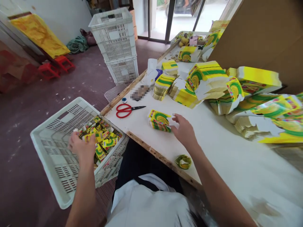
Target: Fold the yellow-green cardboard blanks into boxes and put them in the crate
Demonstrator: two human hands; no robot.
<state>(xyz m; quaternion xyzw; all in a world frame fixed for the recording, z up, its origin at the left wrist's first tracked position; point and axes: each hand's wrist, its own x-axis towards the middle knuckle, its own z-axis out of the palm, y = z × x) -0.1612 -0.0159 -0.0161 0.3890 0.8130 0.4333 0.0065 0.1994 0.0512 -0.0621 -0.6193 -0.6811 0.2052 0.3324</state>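
My left hand (80, 145) reaches down into a white slatted crate (50, 148) at my left, its fingers curled among several small yellow-green folded boxes (104, 138); what it grips is hidden behind the hand. My right hand (183, 129) rests on the white table (224, 157), fingertips touching a small stack of flat yellow-green cartons (159, 120). A folded carton ring (183, 161) lies by the table's near edge, just below my right wrist.
Red-handled scissors (127, 109) lie left of the stack. Big heaps of flat yellow cartons (236, 91) cover the far and right table. White crates (117, 44) are stacked on the floor beyond, with red stools (55, 66) at the left wall.
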